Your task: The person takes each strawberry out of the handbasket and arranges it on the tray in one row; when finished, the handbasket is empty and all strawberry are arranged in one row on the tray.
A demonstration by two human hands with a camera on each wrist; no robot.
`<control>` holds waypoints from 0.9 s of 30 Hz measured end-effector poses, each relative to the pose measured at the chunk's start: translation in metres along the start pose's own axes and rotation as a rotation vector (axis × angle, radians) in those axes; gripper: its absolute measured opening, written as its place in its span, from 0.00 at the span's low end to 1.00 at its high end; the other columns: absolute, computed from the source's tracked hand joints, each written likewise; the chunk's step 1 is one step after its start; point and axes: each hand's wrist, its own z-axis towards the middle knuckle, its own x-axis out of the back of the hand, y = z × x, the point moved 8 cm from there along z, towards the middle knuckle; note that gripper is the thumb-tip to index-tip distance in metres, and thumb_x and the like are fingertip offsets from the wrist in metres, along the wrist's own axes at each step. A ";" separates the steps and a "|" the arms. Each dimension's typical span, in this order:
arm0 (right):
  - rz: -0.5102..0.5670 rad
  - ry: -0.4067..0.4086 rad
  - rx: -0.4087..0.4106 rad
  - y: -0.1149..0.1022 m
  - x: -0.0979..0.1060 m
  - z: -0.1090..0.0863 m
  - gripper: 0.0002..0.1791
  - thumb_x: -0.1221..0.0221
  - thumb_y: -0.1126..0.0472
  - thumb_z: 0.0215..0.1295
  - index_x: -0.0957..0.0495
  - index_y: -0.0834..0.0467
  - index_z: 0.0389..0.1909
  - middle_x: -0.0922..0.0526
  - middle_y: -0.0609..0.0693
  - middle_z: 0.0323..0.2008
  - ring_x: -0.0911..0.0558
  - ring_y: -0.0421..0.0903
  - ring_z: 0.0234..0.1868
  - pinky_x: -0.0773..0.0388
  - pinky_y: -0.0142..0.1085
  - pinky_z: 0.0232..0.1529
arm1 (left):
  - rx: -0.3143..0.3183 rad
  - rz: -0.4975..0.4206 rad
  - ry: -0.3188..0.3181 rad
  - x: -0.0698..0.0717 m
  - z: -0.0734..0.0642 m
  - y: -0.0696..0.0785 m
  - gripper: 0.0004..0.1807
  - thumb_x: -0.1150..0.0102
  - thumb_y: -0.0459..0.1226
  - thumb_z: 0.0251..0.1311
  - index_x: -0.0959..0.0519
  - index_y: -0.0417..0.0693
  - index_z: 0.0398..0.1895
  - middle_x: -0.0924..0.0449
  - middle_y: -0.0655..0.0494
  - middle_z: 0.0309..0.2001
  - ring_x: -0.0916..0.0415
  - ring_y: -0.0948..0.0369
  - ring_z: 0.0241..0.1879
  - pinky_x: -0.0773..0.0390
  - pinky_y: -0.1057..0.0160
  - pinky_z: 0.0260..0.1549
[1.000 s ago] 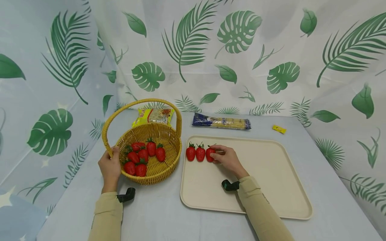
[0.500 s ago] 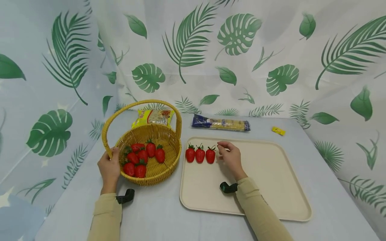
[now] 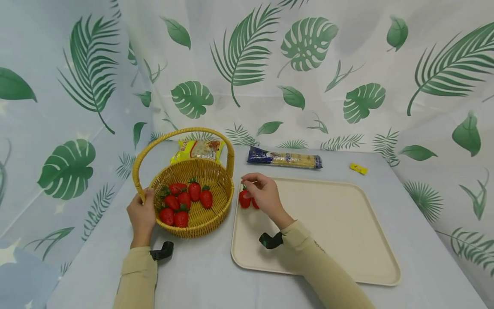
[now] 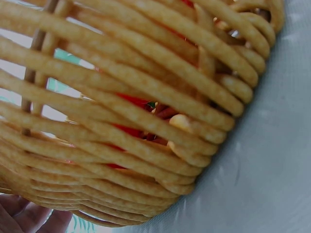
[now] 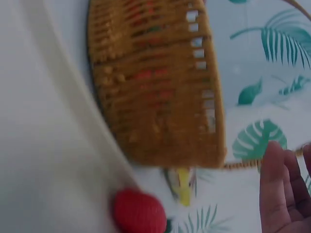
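strawberries [image 3: 194,191]: at least 9 | basket [image 3: 202,216]: 1 | tray [image 3: 328,227]: 1 | packets [image 3: 285,159]: 3 | hands [image 3: 141,214] [image 3: 269,198]: 2

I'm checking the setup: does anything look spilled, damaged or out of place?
Nothing stands out: visible strawberries lie in the basket or on the tray, with no spill or damage showing. The right hand partly hides those on the tray.

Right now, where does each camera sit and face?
On the head: faces forward and down at wicker basket, beige tray, left hand, right hand, sleeves.
On the left wrist: faces the basket's side; left fingers show.
On the right wrist: faces the basket past tray edge; right fingers show.
Both wrist views share the basket.
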 end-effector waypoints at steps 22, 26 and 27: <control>-0.224 -0.497 0.012 -0.004 -0.130 0.016 0.14 0.40 0.60 0.68 0.19 0.61 0.50 0.16 0.52 0.45 0.18 0.40 0.41 0.22 0.31 0.44 | 0.004 0.002 0.027 0.006 0.002 0.000 0.23 0.46 0.47 0.70 0.19 0.33 0.47 0.18 0.36 0.43 0.30 0.57 0.36 0.34 0.63 0.37; -0.290 -0.623 0.033 0.001 -0.149 0.021 0.14 0.40 0.60 0.68 0.18 0.61 0.51 0.15 0.52 0.46 0.19 0.36 0.44 0.25 0.29 0.47 | 0.015 -0.010 0.009 0.002 0.001 0.000 0.23 0.46 0.47 0.70 0.19 0.33 0.49 0.18 0.35 0.44 0.28 0.53 0.40 0.34 0.62 0.39; -0.300 -0.652 0.036 0.002 -0.153 0.021 0.14 0.40 0.60 0.68 0.18 0.61 0.52 0.15 0.51 0.47 0.19 0.36 0.44 0.25 0.29 0.47 | 0.019 -0.009 0.006 0.002 0.000 0.000 0.23 0.47 0.47 0.70 0.19 0.33 0.49 0.18 0.35 0.44 0.28 0.54 0.40 0.34 0.63 0.39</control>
